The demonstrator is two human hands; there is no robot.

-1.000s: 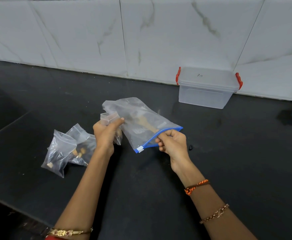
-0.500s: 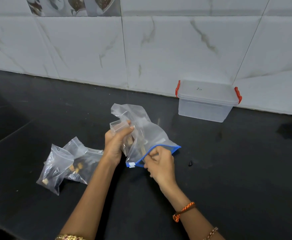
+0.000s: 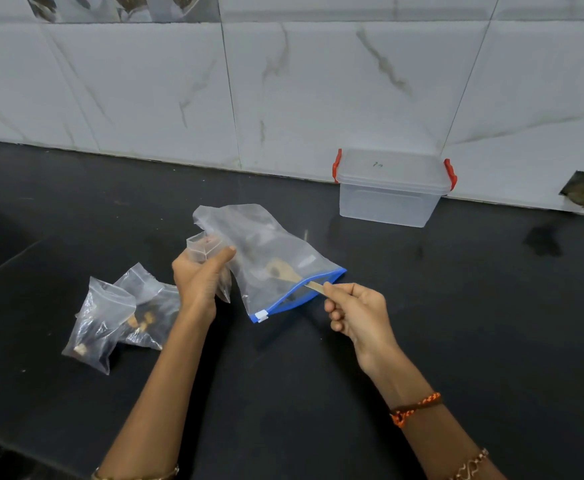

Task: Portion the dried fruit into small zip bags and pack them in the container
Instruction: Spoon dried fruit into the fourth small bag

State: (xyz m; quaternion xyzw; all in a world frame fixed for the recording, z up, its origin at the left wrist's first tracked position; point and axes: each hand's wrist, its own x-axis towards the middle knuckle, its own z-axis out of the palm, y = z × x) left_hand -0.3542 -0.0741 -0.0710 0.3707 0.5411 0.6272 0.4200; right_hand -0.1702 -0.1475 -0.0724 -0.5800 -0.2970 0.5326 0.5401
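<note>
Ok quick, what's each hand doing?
Left hand: grips a small bag and the big bag.
Right hand: pinches a wooden spoon handle.

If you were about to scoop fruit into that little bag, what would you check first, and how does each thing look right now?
1. Big bag mouth open: ok, the blue zip gapes and the spoon passes through it.
2. Spoon held firmly: ok, the right hand pinches its handle.
3. Fruit on the spoon: cannot tell, the plastic blurs it.
4. Small bag open and upright: ok, the left hand holds it mouth up.
5. Container ready to receive bags: not ok, its lid is on with both red clips down.
6. Filled bags sealed: cannot tell.
</note>
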